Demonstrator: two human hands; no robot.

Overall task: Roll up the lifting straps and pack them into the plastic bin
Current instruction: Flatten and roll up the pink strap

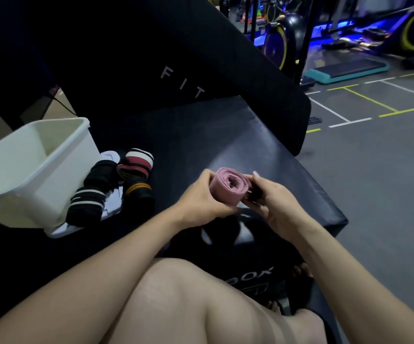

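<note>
Both hands hold the pink strap [228,186] above the black bench [263,145]: left hand [201,202] curls round the roll, right hand [275,207] pinches its dark tail. Soft, light webbing, likely to spring loose; best gripped across the coil. The plastic bin [32,167] waits at nine o'clock.

A black padded bench [225,135] fills the foreground; exercise bikes [275,43] and a teal step platform [347,70] stand beyond.

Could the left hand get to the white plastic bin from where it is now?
Probably yes: the white plastic bin stands open on the left hand's side, with only rolled straps lying low between. But that hand grips the pink strap roll.
</note>
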